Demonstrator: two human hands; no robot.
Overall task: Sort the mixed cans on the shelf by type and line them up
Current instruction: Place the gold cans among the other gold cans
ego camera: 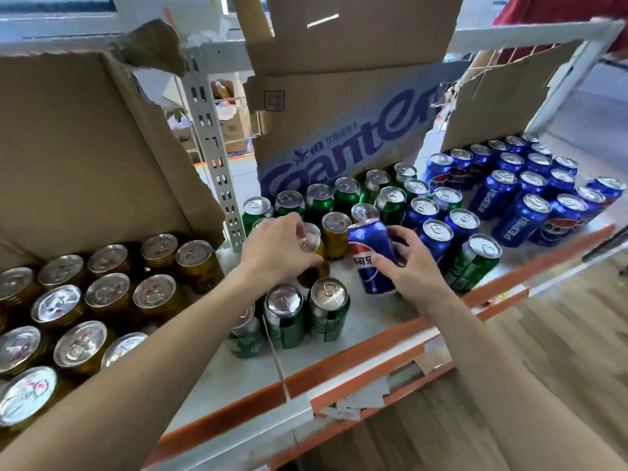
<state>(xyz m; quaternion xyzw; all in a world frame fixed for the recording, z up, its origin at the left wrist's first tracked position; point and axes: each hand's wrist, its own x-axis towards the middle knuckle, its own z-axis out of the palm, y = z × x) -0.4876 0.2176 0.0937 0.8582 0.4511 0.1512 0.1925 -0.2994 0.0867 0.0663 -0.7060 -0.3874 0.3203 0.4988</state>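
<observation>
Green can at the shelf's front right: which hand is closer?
Right. The right hand is just left of the round green metal can; the left hand is farther left.

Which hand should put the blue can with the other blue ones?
The right hand: it grips the blue can, and the other blue cans stand on its side. The left hand holds a gold can.

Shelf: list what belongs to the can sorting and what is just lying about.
Job: tilted Pepsi can in right hand; gold can gripped by left hand; green cans; Pepsi rows; boxed gold cans.
Lying about: Ganten box; paper scraps.
</observation>
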